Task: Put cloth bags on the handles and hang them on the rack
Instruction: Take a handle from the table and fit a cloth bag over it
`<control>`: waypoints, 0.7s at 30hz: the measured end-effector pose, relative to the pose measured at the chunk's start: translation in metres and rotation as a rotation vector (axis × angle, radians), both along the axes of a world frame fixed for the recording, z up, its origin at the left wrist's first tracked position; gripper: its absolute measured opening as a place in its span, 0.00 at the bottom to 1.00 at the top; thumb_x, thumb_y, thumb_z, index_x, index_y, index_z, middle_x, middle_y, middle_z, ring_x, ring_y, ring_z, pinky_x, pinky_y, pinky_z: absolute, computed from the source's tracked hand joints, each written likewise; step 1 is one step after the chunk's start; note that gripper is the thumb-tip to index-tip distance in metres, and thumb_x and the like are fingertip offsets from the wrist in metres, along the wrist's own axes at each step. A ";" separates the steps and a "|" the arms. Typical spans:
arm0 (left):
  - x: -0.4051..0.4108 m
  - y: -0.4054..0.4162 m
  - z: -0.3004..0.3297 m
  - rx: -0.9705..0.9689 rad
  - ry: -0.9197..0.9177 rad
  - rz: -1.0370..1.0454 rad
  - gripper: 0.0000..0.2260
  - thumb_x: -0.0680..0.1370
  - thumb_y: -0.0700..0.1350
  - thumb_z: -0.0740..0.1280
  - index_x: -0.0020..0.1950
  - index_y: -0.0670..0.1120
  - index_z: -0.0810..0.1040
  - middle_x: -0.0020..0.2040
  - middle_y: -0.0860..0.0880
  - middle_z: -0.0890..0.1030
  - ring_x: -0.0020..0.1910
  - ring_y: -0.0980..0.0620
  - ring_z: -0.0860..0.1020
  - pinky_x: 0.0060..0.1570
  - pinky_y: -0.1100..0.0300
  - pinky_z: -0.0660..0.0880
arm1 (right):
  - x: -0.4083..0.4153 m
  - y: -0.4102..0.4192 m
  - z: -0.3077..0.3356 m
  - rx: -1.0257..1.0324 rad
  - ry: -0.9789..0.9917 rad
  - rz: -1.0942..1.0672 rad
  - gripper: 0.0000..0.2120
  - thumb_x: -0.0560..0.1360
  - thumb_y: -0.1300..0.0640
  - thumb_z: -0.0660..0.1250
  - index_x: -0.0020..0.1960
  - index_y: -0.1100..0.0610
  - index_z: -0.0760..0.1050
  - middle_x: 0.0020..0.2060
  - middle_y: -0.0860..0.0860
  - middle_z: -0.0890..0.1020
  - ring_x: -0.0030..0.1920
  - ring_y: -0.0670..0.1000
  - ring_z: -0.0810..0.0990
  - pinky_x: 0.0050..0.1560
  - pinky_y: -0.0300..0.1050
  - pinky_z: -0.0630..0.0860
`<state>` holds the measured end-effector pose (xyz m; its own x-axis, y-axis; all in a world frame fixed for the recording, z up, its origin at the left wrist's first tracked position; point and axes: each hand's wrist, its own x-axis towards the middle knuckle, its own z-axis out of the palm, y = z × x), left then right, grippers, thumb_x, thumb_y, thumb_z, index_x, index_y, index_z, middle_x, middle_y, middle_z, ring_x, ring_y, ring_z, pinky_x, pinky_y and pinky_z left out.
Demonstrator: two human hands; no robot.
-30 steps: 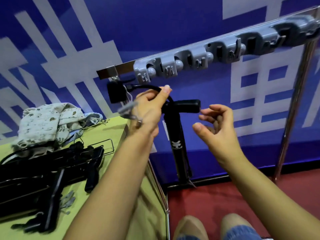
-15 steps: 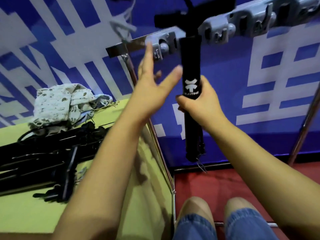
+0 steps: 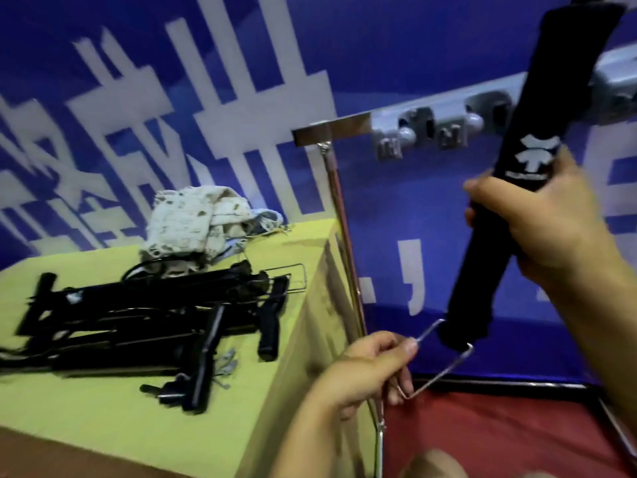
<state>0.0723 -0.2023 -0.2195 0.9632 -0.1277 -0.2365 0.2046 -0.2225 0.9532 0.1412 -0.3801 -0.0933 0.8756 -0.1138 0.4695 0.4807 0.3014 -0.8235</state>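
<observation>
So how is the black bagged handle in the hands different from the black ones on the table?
The held handle stands steeply tilted in the air, gripped by the right hand; the table handles lie flat in a heap, untouched. The held one's wire loop is pinched by the left hand. All are black and long.

White logo mark showing on the black cloth bag (image 3: 531,153) we are holding, small lettering under it blurring past reading, large white characters on the blue wall banner (image 3: 206,98) staying illegible to us
</observation>
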 end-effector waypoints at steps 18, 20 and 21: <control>0.050 0.162 0.171 0.957 -0.316 0.483 0.09 0.80 0.48 0.61 0.50 0.45 0.78 0.41 0.47 0.80 0.34 0.51 0.76 0.32 0.62 0.71 | 0.034 0.058 -0.067 0.107 0.333 0.105 0.52 0.43 0.28 0.75 0.60 0.53 0.74 0.43 0.50 0.82 0.36 0.45 0.84 0.40 0.45 0.79; 0.077 0.236 0.172 1.428 -0.146 0.612 0.07 0.78 0.41 0.61 0.53 0.44 0.77 0.52 0.44 0.80 0.48 0.46 0.78 0.45 0.56 0.75 | 0.044 0.057 -0.070 0.112 0.352 0.085 0.51 0.44 0.28 0.75 0.60 0.54 0.74 0.44 0.52 0.83 0.38 0.48 0.84 0.43 0.49 0.79; 0.088 0.269 0.164 1.572 -0.021 0.622 0.09 0.77 0.39 0.60 0.55 0.44 0.75 0.56 0.43 0.78 0.53 0.44 0.77 0.50 0.53 0.75 | 0.052 0.057 -0.074 0.114 0.346 0.096 0.51 0.44 0.29 0.76 0.60 0.56 0.74 0.43 0.53 0.83 0.37 0.49 0.84 0.43 0.49 0.79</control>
